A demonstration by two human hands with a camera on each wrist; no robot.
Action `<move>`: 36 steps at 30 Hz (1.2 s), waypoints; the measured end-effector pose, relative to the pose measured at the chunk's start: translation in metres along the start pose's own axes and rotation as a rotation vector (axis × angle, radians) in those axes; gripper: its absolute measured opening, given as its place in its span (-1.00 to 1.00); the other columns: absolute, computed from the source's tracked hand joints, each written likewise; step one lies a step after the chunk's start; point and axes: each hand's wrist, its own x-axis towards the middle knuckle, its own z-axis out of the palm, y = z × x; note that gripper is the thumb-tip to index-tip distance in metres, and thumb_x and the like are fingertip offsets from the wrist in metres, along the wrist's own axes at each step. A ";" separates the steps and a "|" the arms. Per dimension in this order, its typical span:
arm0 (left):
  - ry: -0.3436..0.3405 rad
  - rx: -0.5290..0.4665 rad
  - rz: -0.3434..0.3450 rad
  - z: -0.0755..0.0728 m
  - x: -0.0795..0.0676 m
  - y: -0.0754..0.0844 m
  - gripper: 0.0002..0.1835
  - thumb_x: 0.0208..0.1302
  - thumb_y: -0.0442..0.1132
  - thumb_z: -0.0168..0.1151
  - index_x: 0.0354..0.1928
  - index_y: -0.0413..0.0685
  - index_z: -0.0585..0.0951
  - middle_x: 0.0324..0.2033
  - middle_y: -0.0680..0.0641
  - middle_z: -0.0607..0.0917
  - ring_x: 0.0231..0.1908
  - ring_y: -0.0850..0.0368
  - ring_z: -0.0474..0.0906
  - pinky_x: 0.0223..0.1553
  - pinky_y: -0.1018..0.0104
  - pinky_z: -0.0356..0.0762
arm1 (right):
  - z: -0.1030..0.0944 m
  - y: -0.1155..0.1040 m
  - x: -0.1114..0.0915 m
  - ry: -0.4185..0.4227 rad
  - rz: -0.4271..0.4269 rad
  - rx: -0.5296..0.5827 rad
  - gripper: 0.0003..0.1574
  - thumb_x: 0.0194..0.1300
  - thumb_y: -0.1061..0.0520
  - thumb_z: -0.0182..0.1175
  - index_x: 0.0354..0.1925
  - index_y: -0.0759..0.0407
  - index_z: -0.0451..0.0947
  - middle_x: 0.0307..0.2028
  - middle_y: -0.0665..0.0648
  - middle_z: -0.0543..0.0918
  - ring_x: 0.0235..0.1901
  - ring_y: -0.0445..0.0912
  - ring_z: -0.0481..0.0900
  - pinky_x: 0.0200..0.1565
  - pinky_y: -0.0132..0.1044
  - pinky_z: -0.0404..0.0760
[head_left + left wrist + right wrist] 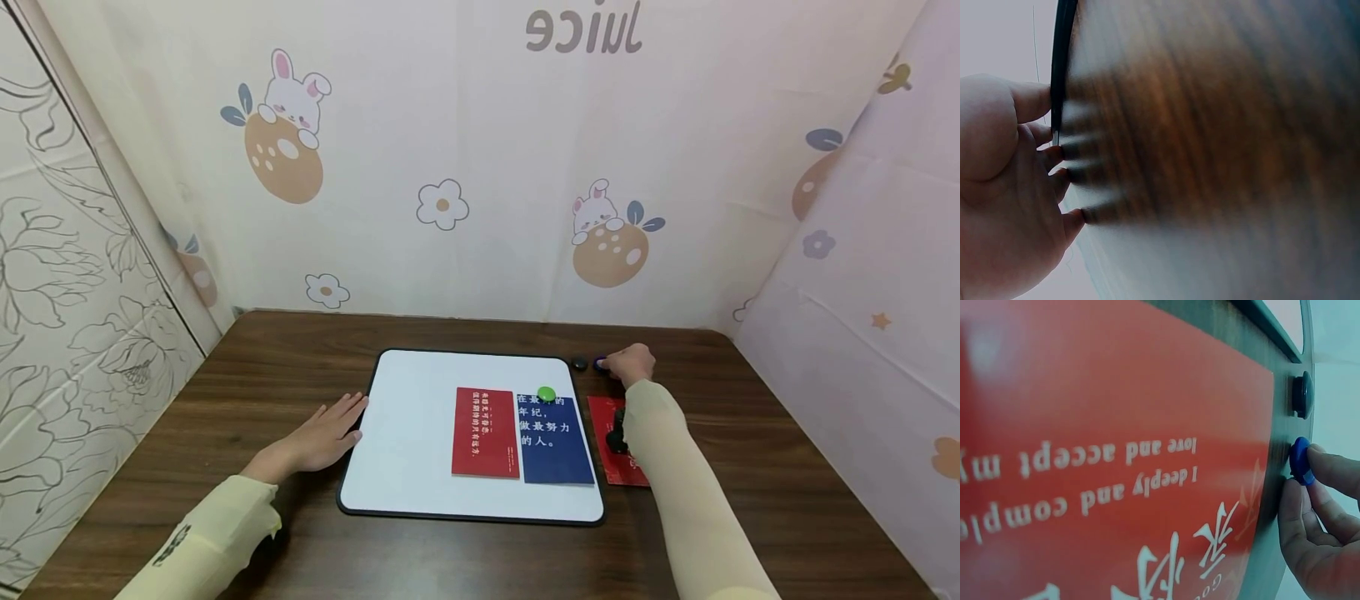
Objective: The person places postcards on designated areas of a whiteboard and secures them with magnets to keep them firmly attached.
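Note:
A whiteboard (405,433) with a black frame lies on the table. My left hand (324,433) rests at its left edge, fingers fairly straight, fingertips against the frame. Beyond the board's right side, my right hand (632,364) pinches a blue round magnet (1300,460) between thumb and fingers, close over the tabletop. Beside it sits a black round magnet (1302,395). On the board lie a red card (485,433) and a blue card (555,454) with white writing; a green magnet (546,393) sits at the blue card's top edge.
Another red card (609,467) lies on the wooden table (300,542) right of the board, partly hidden under my right forearm. A patterned cloth (450,275) hangs behind the table, with more cloth at both sides.

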 end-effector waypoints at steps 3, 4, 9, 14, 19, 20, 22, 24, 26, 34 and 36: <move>-0.001 -0.008 0.010 -0.001 -0.001 0.001 -0.40 0.48 -0.23 -0.09 0.42 -0.39 0.07 0.39 -0.43 0.05 0.39 -0.36 -0.12 0.27 -0.34 -0.21 | -0.002 0.000 -0.002 -0.009 0.000 0.045 -0.58 0.17 0.28 0.32 -0.07 0.58 0.55 -0.20 0.42 0.66 -0.33 0.05 0.66 -0.15 -0.11 0.57; -0.001 -0.008 0.010 -0.001 -0.001 0.001 -0.40 0.48 -0.23 -0.09 0.42 -0.39 0.07 0.39 -0.42 0.05 0.39 -0.36 -0.12 0.27 -0.34 -0.21 | -0.002 0.000 -0.002 -0.011 0.004 0.056 -0.57 0.17 0.28 0.32 -0.07 0.58 0.54 -0.21 0.42 0.66 -0.35 0.03 0.67 -0.13 -0.10 0.57; -0.004 -0.006 0.006 -0.001 -0.002 0.001 -0.40 0.48 -0.22 -0.09 0.42 -0.38 0.07 0.39 -0.42 0.05 0.39 -0.36 -0.12 0.27 -0.34 -0.20 | -0.004 0.002 0.001 -0.019 0.037 0.084 -0.53 0.17 0.26 0.33 -0.04 0.58 0.52 -0.36 0.34 0.69 -0.47 -0.08 0.66 -0.06 -0.10 0.56; -0.003 -0.008 0.001 -0.001 -0.002 0.002 -0.40 0.48 -0.21 -0.09 0.42 -0.36 0.07 0.40 -0.41 0.05 0.39 -0.35 -0.13 0.27 -0.34 -0.21 | -0.005 0.003 0.002 -0.036 0.063 0.137 -0.47 0.17 0.26 0.33 0.02 0.58 0.47 -0.28 0.35 0.66 -0.49 -0.12 0.66 0.05 -0.06 0.51; -0.001 -0.004 0.005 -0.001 -0.001 0.000 -0.39 0.48 -0.20 -0.09 0.42 -0.36 0.07 0.40 -0.41 0.05 0.39 -0.36 -0.13 0.27 -0.34 -0.21 | -0.007 0.005 0.004 -0.061 0.113 0.194 -0.43 0.17 0.26 0.33 0.08 0.54 0.42 -0.08 0.41 0.60 -0.54 -0.17 0.63 0.04 -0.11 0.53; 0.000 -0.003 0.006 -0.001 -0.001 0.000 -0.39 0.48 -0.20 -0.09 0.42 -0.37 0.07 0.40 -0.41 0.05 0.39 -0.36 -0.13 0.27 -0.34 -0.21 | -0.007 0.005 0.005 -0.066 0.124 0.203 -0.42 0.17 0.26 0.33 0.09 0.54 0.41 -0.07 0.40 0.59 -0.54 -0.18 0.63 0.03 -0.13 0.54; 0.001 0.000 0.008 -0.001 -0.001 0.000 -0.39 0.48 -0.20 -0.09 0.42 -0.36 0.07 0.40 -0.41 0.05 0.39 -0.36 -0.12 0.27 -0.34 -0.21 | -0.008 0.006 0.006 -0.074 0.146 0.212 -0.40 0.18 0.26 0.32 0.12 0.52 0.38 -0.07 0.38 0.59 -0.54 -0.18 0.63 0.00 -0.16 0.56; 0.000 -0.004 0.009 0.000 -0.001 -0.001 -0.39 0.48 -0.20 -0.09 0.43 -0.36 0.07 0.40 -0.41 0.05 0.39 -0.36 -0.13 0.27 -0.34 -0.22 | -0.009 0.007 0.007 -0.077 0.165 0.223 -0.38 0.18 0.25 0.33 0.13 0.50 0.37 -0.08 0.36 0.58 -0.52 -0.18 0.63 -0.01 -0.18 0.57; -0.002 -0.007 0.008 0.000 -0.001 -0.002 -0.39 0.48 -0.20 -0.09 0.43 -0.36 0.06 0.40 -0.41 0.04 0.39 -0.35 -0.14 0.27 -0.34 -0.22 | -0.010 0.007 0.006 -0.083 0.174 0.226 -0.37 0.20 0.23 0.32 0.14 0.49 0.36 -0.06 0.36 0.57 -0.50 -0.17 0.64 0.00 -0.17 0.56; -0.007 -0.008 0.003 -0.001 0.000 -0.003 -0.39 0.48 -0.18 -0.10 0.43 -0.36 0.06 0.40 -0.41 0.04 0.39 -0.34 -0.14 0.28 -0.33 -0.22 | -0.012 0.008 0.006 -0.130 0.205 0.299 -0.29 0.23 0.22 0.29 0.24 0.47 0.27 -0.01 0.34 0.50 -0.55 -0.19 0.63 -0.12 -0.24 0.62; -0.006 -0.006 0.001 0.000 0.000 -0.003 -0.39 0.48 -0.18 -0.10 0.43 -0.35 0.06 0.40 -0.40 0.04 0.39 -0.34 -0.13 0.28 -0.33 -0.22 | -0.012 0.008 0.004 -0.143 0.208 0.324 -0.29 0.23 0.23 0.29 0.25 0.47 0.27 -0.02 0.32 0.49 -0.55 -0.19 0.62 -0.18 -0.27 0.63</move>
